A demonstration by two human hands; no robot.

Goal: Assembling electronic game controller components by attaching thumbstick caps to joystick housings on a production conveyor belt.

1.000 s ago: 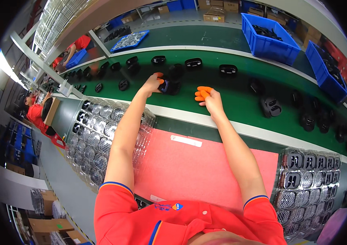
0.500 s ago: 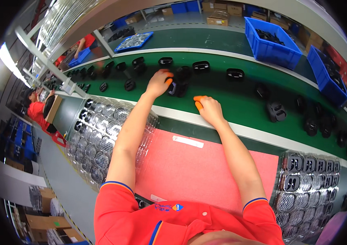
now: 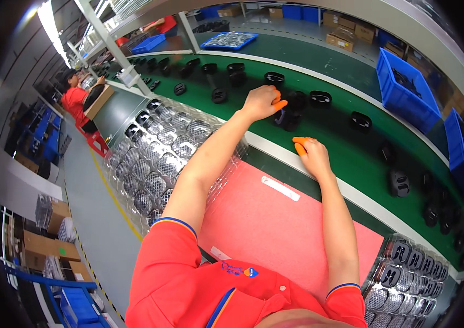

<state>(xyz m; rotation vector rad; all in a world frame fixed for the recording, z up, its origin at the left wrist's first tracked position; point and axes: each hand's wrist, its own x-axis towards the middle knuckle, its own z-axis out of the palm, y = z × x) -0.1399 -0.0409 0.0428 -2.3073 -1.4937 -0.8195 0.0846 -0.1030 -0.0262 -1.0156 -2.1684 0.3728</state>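
My left hand (image 3: pixel 263 103) hangs over the green conveyor belt (image 3: pixel 253 127), orange covers on its fingertips. Its thumb and forefinger are apart, and I see nothing between them. Just beside them stands a dark cluster of black plastic cases (image 3: pixel 288 117); whether the fingertips touch it I cannot tell. Closer to me, my right hand (image 3: pixel 316 157) is over the belt's near side, also with orange fingertip covers. Its fingers are loosely bent with a gap and nothing visible in them. A rounded black case (image 3: pixel 320 99) sits just past the cluster.
A pink mat (image 3: pixel 275 229) covers the bench in front of me. Clear blister trays (image 3: pixel 161 150) stand at its left; another tray (image 3: pixel 406 273), partly filled with black parts, is at its right. Blue bins (image 3: pixel 409 90) stand beyond the belt. A person in red (image 3: pixel 73 101) works far left.
My view has swung left and tilted, so the scene sits farther right. My left thumb has turned outward, showing a wider gap to the forefinger. My right hand stays near the belt's edge.
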